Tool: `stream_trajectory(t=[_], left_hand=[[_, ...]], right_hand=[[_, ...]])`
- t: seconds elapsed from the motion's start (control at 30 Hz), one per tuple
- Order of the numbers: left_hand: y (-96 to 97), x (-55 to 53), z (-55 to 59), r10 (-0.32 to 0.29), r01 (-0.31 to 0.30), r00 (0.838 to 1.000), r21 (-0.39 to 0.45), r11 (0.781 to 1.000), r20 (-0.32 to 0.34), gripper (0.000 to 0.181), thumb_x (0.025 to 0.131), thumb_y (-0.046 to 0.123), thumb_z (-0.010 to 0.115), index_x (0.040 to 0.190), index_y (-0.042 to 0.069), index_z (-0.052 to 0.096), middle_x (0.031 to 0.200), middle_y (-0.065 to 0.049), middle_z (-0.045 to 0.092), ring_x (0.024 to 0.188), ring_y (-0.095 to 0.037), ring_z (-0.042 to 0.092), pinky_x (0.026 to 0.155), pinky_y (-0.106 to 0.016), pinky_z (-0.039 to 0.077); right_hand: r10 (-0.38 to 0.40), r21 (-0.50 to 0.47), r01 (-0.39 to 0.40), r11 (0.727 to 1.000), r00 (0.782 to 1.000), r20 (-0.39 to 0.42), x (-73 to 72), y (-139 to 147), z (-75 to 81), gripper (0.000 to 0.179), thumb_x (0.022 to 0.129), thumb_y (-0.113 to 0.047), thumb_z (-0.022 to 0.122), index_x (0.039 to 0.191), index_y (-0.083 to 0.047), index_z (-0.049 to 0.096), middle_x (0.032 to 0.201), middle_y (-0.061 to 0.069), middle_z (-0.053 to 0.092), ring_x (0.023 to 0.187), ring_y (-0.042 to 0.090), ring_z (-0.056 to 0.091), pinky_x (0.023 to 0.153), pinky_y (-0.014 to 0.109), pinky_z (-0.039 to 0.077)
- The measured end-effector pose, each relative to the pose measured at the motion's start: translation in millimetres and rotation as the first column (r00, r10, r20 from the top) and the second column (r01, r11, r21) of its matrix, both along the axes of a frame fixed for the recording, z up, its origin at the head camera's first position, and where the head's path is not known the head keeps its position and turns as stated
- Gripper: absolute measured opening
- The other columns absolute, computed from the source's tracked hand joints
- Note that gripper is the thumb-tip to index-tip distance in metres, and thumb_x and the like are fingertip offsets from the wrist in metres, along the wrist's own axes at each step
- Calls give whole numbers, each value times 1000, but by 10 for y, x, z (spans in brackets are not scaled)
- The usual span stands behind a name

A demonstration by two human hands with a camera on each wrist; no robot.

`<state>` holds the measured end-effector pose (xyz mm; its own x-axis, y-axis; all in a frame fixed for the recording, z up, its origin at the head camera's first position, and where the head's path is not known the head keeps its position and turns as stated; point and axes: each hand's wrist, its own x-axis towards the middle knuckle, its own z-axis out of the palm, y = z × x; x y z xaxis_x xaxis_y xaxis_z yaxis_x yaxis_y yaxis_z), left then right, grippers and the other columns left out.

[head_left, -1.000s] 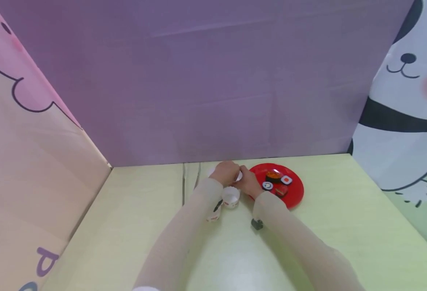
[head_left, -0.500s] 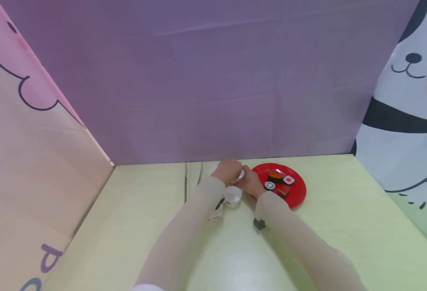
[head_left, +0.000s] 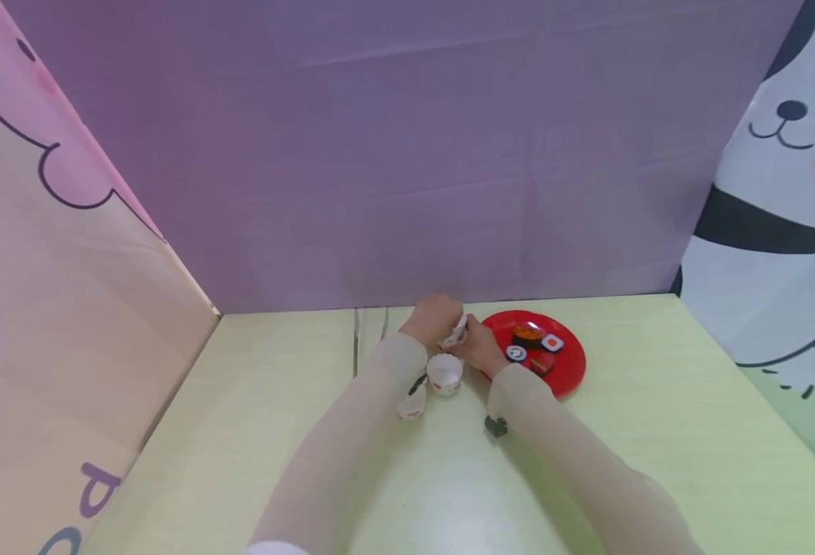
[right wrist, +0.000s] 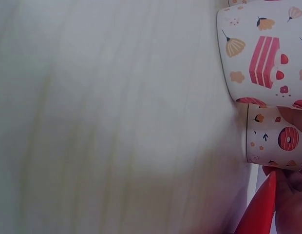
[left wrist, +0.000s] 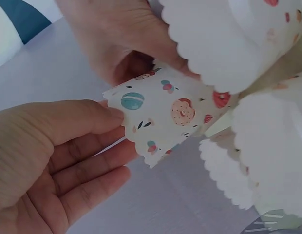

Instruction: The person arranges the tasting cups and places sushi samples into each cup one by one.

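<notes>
In the head view, a small white paper baking cup is held tilted between both hands near the back of the table. My left hand pinches its scalloped rim, thumb on the printed wall and fingers behind, as the left wrist view shows. Against the cup's other side my right hand grips it, though its fingers are partly hidden. Macarons and doughnuts are printed on the cup. Just in front of the hands a second baking cup stands upright. Nearer me is another cup, partly covered by the left sleeve.
A red plate right of the right hand bears several toy sushi pieces. A small dark object shows beside the right sleeve. Behind the pale table hangs a purple cloth; a panda panel stands at right.
My left hand has shifted slightly away from me and leftward, and more of the held baking cup shows between the hands. The right hand stays almost in place.
</notes>
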<state>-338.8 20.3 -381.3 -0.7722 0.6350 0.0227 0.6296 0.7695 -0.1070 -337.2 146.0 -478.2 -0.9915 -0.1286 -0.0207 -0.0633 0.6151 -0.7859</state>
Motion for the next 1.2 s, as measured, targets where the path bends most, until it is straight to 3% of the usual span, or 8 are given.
stream_trajectory(t=[0.4, 0.63, 0.9, 1.07, 1.2], left_hand=[[-24, 95, 159, 2, -3, 999, -25, 1000, -34, 9, 84, 7, 66, 89, 13, 72, 83, 0, 68, 77, -15, 60, 68, -28, 51], [-53, 207, 225, 11, -11, 1000, -55, 998, -17, 8, 85, 13, 67, 92, 12, 71, 83, 1, 67, 75, -13, 58, 72, -26, 50], [-175, 347, 194, -45, 46, 997, 20, 999, -67, 5, 84, 10, 68, 87, 13, 71, 78, 3, 67, 66, -11, 53, 66, -22, 47], [-233, 461, 183, -83, 91, 990, 75, 993, -113, 10, 82, 5, 67, 83, 14, 71, 73, 4, 65, 62, -10, 50, 60, -22, 45], [-263, 581, 216, -75, 80, 994, 60, 995, -80, 11, 83, 4, 65, 84, 14, 71, 73, 3, 64, 61, -10, 50, 58, -22, 46]], right_hand=[[8, 20, -7, 1000, 998, -57, 21, 20, 12, 61, 82, -23, 73, 128, 2, 41, 126, 20, 54, 109, 35, 51, 98, 48, 42], [-13, 34, 14, 999, 999, -30, 8, 12, 1, 55, 82, -25, 73, 122, -2, 44, 120, 17, 57, 106, 32, 52, 98, 47, 43], [-10, 16, 10, 1000, 1000, 10, 1, 28, 23, 56, 82, -23, 73, 127, -6, 44, 125, 14, 55, 111, 31, 51, 99, 49, 41], [8, 31, -7, 1000, 1000, -22, -4, 36, 21, 55, 83, -17, 71, 127, -3, 43, 126, 18, 55, 111, 33, 51, 99, 48, 42], [5, 46, -4, 999, 1000, -28, 0, 34, 26, 53, 84, -13, 69, 127, -1, 42, 125, 19, 55, 108, 33, 52, 99, 46, 42]])
